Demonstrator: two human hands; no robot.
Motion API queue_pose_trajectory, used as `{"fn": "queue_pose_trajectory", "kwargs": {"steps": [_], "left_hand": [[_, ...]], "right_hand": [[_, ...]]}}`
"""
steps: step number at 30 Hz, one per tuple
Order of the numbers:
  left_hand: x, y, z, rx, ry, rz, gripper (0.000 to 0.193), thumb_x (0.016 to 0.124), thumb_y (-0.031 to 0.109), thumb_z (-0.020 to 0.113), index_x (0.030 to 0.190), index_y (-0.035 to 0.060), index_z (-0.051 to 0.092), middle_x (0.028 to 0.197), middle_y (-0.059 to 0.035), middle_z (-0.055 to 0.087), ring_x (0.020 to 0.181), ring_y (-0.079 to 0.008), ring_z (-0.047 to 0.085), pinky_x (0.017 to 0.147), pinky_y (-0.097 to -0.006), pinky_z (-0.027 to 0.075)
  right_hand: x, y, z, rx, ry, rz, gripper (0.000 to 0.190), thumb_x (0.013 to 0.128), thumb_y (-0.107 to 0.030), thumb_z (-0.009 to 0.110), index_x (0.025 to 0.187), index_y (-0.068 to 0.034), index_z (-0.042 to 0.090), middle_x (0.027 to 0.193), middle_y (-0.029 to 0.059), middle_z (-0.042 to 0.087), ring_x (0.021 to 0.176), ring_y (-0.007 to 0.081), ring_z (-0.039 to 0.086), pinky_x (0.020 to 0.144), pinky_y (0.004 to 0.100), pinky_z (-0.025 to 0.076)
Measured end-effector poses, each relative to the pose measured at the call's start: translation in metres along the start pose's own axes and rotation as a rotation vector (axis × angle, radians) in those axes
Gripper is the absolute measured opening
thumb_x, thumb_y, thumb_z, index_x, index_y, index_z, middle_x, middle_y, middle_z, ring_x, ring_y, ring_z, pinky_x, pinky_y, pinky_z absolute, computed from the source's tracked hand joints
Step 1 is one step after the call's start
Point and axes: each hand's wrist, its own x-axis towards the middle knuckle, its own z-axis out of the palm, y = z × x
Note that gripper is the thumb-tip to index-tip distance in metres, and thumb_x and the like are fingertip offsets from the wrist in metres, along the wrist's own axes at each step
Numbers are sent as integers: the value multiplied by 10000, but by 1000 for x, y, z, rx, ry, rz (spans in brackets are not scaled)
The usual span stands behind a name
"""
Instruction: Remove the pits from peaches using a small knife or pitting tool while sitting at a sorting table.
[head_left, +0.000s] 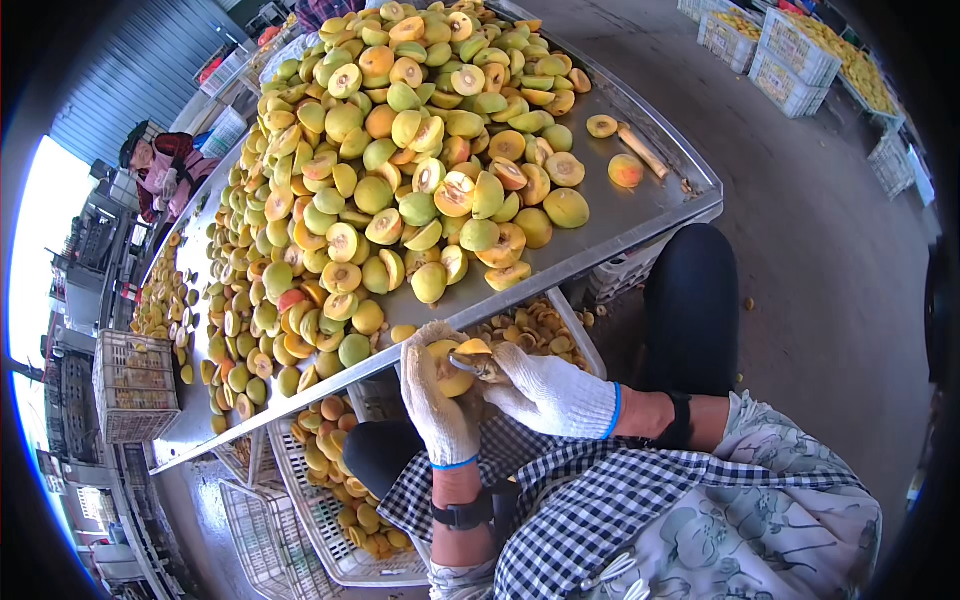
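My left hand (439, 397), in a white knit glove with a blue cuff edge, holds a yellow peach half (452, 369) over the near edge of a metal table. Close on its right, my right hand (536, 390), gloved alike, grips a small pitting tool with a curved metal tip (465, 365) that lies against the fruit. A piece of orange flesh (474, 346) sits at the tool; the tool's handle is mostly hidden by the fingers. Beyond both hands, a large heap of halved yellow-green peaches (405, 165) covers much of the table.
The metal table's raised rim (555, 281) runs just beyond my hands. Below are a crate of peach halves (352, 577) and a bin of scraps (581, 330). A wooden stick (643, 151) lies on the table. A person (176, 176) is at the far left; stacked crates (791, 75) stand far right.
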Motion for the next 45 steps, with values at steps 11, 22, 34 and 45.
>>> {"fn": "queue_pose_trajectory", "kwargs": {"steps": [11, 22, 34, 45], "left_hand": [[-11, -1, 15, -41, 159, 0, 429, 1151, 332, 385, 1210, -5, 643, 1103, -81, 663, 1024, -181, 627, 953, -321, 505], [-9, -6, 23, 163, 27, 56, 350, 1142, 269, 436, 1214, -9, 637, 1090, -66, 656, 956, -127, 564, 875, -287, 472], [-1, -31, 20, 319, 8, 345, 345, 1112, 291, 493, 1261, -2, 599, 1203, -124, 635, 1091, -209, 594, 1023, -367, 468], [0, -38, 15, 44, -57, 29, 319, 1101, 291, 494, 1205, 19, 625, 1091, -76, 640, 970, -140, 566, 868, -294, 479]], "right_hand": [[-12, -10, -3, -276, -150, 86, 540, 905, -140, 784, 1325, 81, 528, 861, 178, 696, 634, 353, 708, 524, 428, 541], [-24, 35, -4, 3, -200, -19, 291, 957, -123, 694, 1204, 17, 630, 1041, 180, 676, 899, 304, 702, 803, 395, 563], [-6, 10, -22, 1165, -392, 1010, 230, 1113, -241, 534, 1313, -127, 545, 926, 49, 605, 745, 121, 607, 635, 262, 508], [1, 8, -16, 1310, -409, 1106, 99, 1113, -297, 540, 1149, -205, 545, 642, -50, 447, 398, 50, 360, 340, 235, 248]]}}
